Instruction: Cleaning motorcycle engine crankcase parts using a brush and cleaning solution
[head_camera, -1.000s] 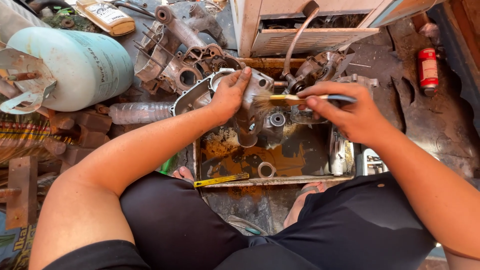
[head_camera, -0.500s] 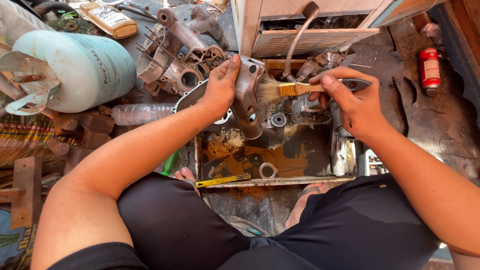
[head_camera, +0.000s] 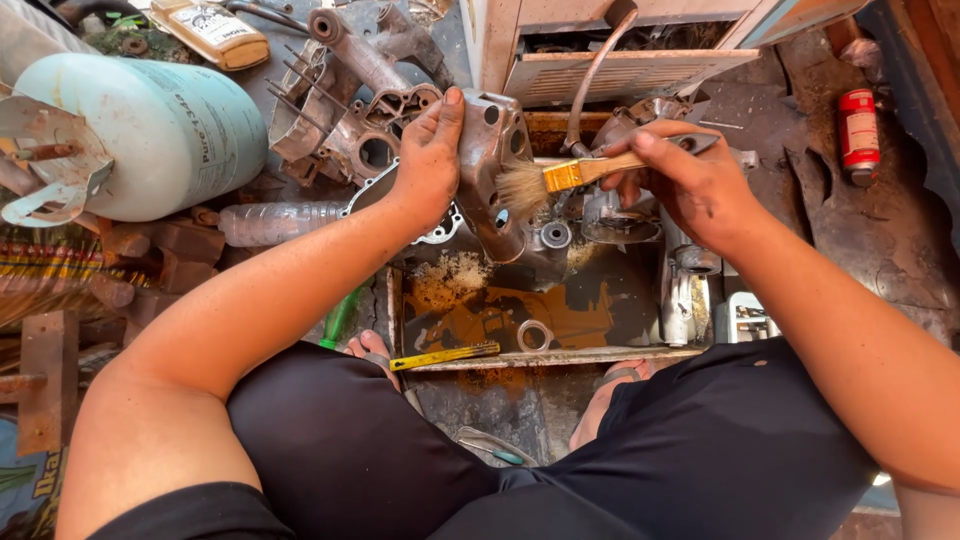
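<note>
My left hand (head_camera: 428, 160) grips a grey metal engine casing (head_camera: 493, 170), tilted upright over a shallow metal wash tray (head_camera: 545, 357) of dirty brown liquid. My right hand (head_camera: 690, 178) holds a paintbrush (head_camera: 560, 177) with a yellow ferrule and pale bristles; the bristles touch the casing's right side. Several small engine parts, a metal ring (head_camera: 533, 334) among them, lie in the tray. A yellow-handled tool (head_camera: 445, 356) rests on the tray's near rim.
A pale green gas cylinder (head_camera: 170, 130) lies at the left, a clear plastic bottle (head_camera: 280, 222) beside it. More engine casings (head_camera: 360, 110) sit behind. A red can (head_camera: 858, 132) stands at the right. My knees in black shorts frame the tray.
My left hand has lifted and tilted the casing more upright. The brush has moved left against the casing's side.
</note>
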